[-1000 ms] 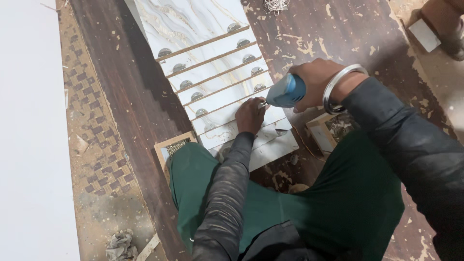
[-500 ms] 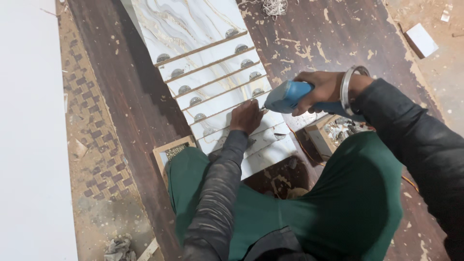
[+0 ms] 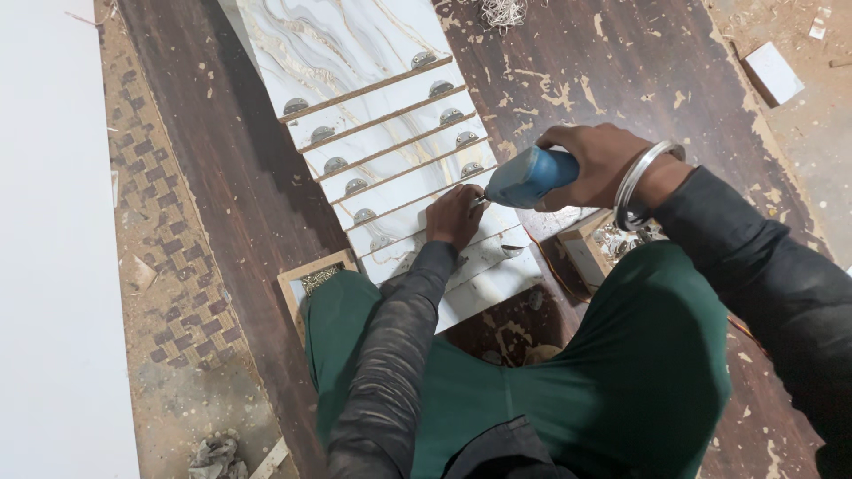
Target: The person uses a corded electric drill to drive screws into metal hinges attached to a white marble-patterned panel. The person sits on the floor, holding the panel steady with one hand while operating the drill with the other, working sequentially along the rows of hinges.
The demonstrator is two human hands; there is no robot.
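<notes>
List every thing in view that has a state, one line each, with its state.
blue power tool: gripped in right hand, tip down at the panel.
left hand: pressed flat on the panel beside the tool tip.
marbled white panel: lying flat on the dark board.
small wooden box: open, small parts inside.
white block: lying loose, untouched.

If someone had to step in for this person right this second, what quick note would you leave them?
Right hand: wrapped around a blue power tool, its tip down at the marbled white panel.
Left hand: pressed on the panel right beside the tool's tip.
The panel lies on the dark wooden floor, crossed by thin wooden strips, with round metal knobs at both ends of the rows above the hands.
Done: those upper rows carry knobs.
Left: the rows near the person's knees; whether they have knobs is hidden by the hands.
</notes>
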